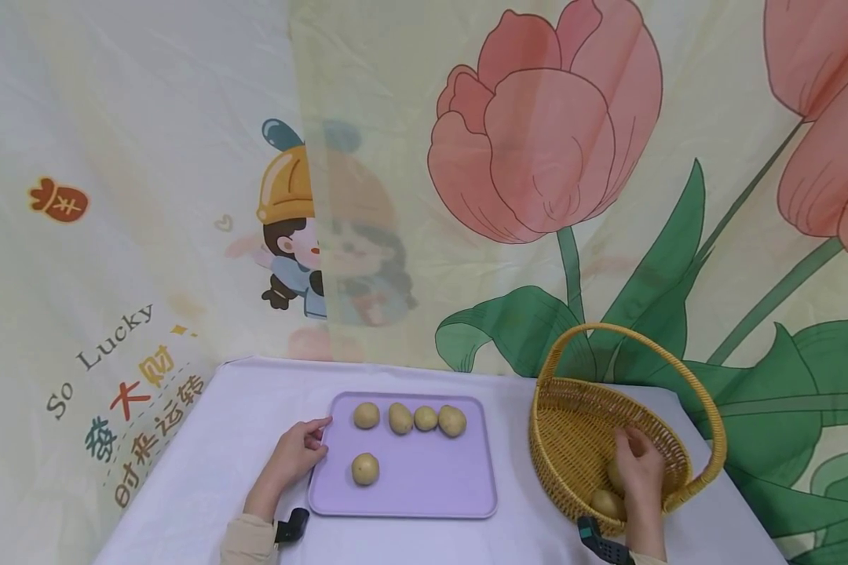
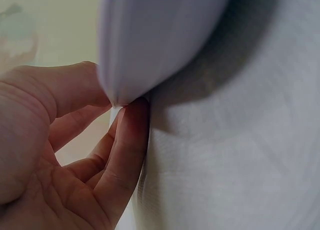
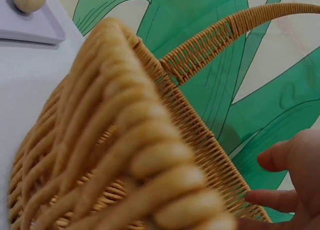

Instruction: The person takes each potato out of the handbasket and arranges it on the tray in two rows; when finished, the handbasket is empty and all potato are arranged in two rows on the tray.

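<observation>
My left hand is at the left edge of a lilac tray, thumb and fingers pinching its rim in the left wrist view. Several potatoes line the tray's far side, and a single potato sits nearer the front left. Over the wicker basket is my right hand, reaching inside. Its thumb and fingers stand apart with nothing seen between them. Two potatoes show in the basket, one partly hidden by that hand.
The tray and basket stand on a white-covered table. The basket's tall arched handle rises over the right hand's side. A printed cloth with tulips hangs right behind the table.
</observation>
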The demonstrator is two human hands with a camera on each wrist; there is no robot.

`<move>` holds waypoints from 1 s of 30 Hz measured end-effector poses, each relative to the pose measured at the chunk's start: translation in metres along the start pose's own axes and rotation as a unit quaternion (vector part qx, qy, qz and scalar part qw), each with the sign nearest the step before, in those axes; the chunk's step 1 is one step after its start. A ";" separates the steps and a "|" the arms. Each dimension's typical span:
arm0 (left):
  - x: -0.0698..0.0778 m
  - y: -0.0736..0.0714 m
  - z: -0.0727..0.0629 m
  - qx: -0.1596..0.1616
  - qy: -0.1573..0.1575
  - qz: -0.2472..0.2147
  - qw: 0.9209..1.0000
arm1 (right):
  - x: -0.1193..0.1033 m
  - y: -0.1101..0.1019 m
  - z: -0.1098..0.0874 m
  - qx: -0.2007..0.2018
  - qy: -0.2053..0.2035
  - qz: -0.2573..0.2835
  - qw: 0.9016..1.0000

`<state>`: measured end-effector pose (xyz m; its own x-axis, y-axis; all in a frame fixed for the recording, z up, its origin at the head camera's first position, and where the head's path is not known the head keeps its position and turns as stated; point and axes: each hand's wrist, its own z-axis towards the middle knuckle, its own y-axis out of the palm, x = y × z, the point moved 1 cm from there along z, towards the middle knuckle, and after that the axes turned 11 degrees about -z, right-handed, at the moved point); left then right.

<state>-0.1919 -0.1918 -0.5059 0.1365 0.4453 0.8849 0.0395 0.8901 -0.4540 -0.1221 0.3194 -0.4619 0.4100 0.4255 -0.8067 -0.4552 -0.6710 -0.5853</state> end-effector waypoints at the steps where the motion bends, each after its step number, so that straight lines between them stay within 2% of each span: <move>1: 0.000 0.000 0.000 0.000 0.001 0.000 1.000 | 0.001 0.000 0.000 0.000 0.002 -0.003 1.000; 10: -0.001 0.000 -0.001 0.003 0.003 0.005 1.000 | 0.006 0.000 0.001 0.010 0.008 0.004 1.000; 18: -0.001 0.000 -0.001 0.002 0.002 0.003 1.000 | 0.007 0.002 0.000 -0.029 -0.030 -0.065 0.997; 25: -0.002 0.001 0.001 0.002 0.003 0.008 1.000 | 0.009 0.005 0.002 -0.042 -0.022 -0.059 0.997; 30: -0.002 0.001 0.000 0.004 0.005 0.004 1.000 | 0.009 0.005 0.002 -0.086 -0.031 -0.058 0.994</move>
<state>-0.1926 -0.1921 -0.5084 0.1475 0.4516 0.8799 0.0311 0.8871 -0.4605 -0.1227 0.3210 -0.4720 0.4009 0.5388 -0.7409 -0.2636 -0.7067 -0.6565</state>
